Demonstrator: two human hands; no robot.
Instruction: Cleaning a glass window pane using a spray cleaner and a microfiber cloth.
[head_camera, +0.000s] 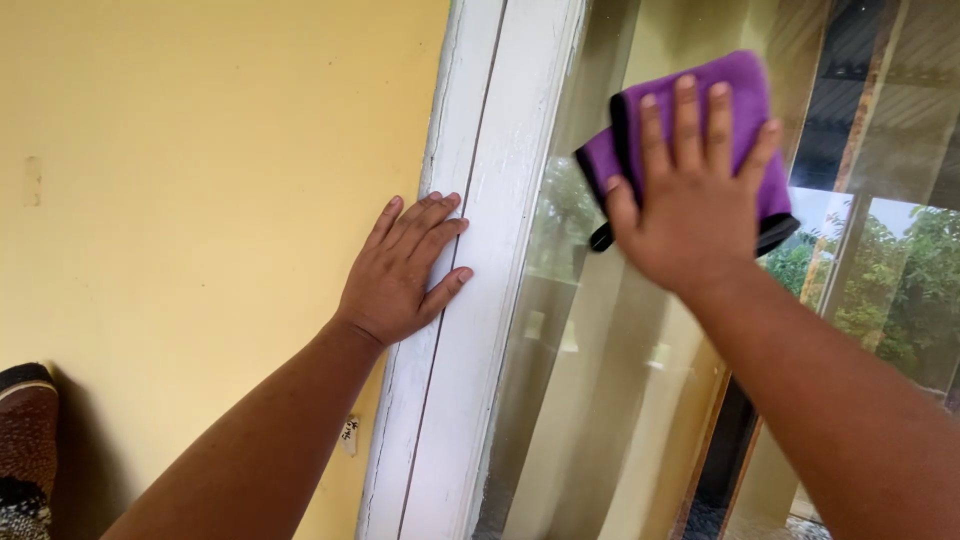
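The right hand (695, 190), fingers spread flat, presses a purple cloth (690, 130) against the glass (590, 380) near the pane's upper part. The left hand (400, 270) lies open and flat on the white frame (480, 300), beside the yellow wall (200, 200).

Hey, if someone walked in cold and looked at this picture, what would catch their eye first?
Most striking is the bright purple microfibre cloth with a black edge, pressed flat against the glass window pane at upper right by the right hand with fingers spread. Next, the left hand rests open on the white painted window frame in the middle, where the paint looks worn. To the left stretches a plain yellow wall.
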